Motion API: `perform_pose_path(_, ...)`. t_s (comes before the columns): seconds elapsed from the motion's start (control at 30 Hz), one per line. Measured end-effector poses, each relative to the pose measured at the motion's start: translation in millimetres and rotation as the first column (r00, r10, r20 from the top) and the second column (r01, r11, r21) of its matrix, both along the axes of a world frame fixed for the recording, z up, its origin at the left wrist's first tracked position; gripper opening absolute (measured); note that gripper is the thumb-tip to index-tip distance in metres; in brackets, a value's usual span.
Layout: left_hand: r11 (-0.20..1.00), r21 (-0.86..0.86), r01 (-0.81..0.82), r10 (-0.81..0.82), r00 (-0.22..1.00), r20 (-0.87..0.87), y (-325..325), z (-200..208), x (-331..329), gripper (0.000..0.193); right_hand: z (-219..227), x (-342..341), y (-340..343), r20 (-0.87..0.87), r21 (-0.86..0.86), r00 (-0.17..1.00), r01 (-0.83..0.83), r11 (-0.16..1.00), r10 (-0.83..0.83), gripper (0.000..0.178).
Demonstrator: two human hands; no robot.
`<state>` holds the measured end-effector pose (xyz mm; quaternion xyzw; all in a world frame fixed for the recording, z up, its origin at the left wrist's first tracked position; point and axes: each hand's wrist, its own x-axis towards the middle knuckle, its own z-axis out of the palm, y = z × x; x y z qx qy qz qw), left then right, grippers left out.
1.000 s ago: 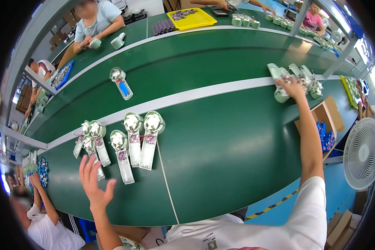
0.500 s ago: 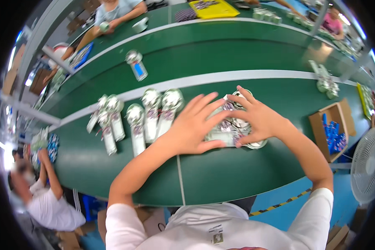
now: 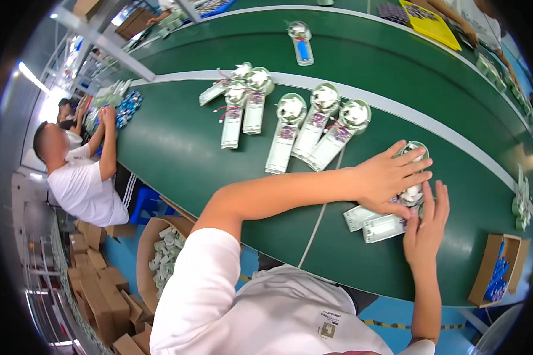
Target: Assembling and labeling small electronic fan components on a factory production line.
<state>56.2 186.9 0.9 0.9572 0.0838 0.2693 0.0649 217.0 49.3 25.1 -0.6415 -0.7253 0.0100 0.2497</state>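
My left hand (image 3: 391, 180) reaches across with its fingers spread over a small cluster of pale-green housings with round shiny heads. My right hand (image 3: 427, 228) rests against the cluster's right side, fingers stretched out. Between and beneath the hands show a shiny round head (image 3: 413, 155) and two long housing bodies, the nearer one (image 3: 385, 228) pointing left. The hands cover much of the cluster. To the left lie three similar housings (image 3: 285, 133) with small circuit boards, and beyond them another group (image 3: 234, 118) with red wires.
A lone housing with a blue part (image 3: 302, 47) lies beyond the pale rail (image 3: 397, 109). An open cardboard box (image 3: 485, 275) of blue pieces stands at the right. At the left, a person (image 3: 80, 163) works at the same green table (image 3: 183, 160). A large carton (image 3: 145, 260) of parts stands below.
The view has swung left. My right hand has shifted from the cluster's far right side to its near right side, and the housings' long bodies now show. My left hand stays over the cluster.
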Motion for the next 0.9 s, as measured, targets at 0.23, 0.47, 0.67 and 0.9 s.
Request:
perform_pose_path(0.23, 0.910, 0.044, -0.412, 0.414, 0.910, -0.030, 27.1, 4.0, -6.1, 0.084, -1.2, 19.8, 89.8, 0.003, 0.110, 0.975, -0.220, 0.969, 0.220, 0.047)
perform_pose_path(0.47, 0.813, 0.002, -0.582, 0.582, 0.813, 0.015, 30.5, 23.4, -44.2, 0.088, 7.3, 3.4, 142.7, 0.000, 0.179, 0.900, -0.429, 0.886, 0.436, 0.047)
perform_pose_path(0.67, 0.761, -0.020, -0.648, 0.645, 0.753, 0.129, 64.8, 86.2, -143.7, 0.065, 25.1, -7.9, 149.7, 0.014, 0.183, 0.903, -0.425, 0.886, 0.430, 0.051)
perform_pose_path(0.9, 0.421, -0.332, -0.844, 0.859, 0.488, -0.153, 115.1, 59.2, -293.0, 0.059, 15.8, -4.6, 151.6, -0.008, 0.201, 0.899, -0.428, 0.881, 0.439, 0.056)
